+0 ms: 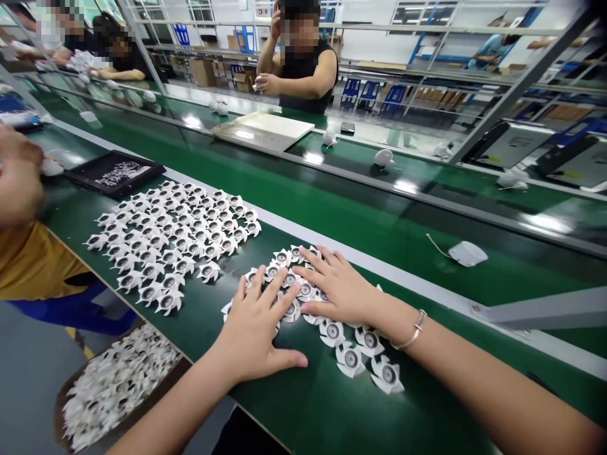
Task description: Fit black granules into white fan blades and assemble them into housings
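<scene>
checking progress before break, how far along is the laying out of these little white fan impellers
Done: a neat block of impellers lies in rows on the green table. In hand: left hand and right hand press flat on a loose cluster beside it. Left: that cluster, plus a heap in the tray at lower left.

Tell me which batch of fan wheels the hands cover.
The loose cluster under the left hand and right hand; the neat grid and tray heap lie untouched.

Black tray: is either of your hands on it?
No, the left hand and right hand lie flat on loose white impellers, apart from the black tray.
</scene>
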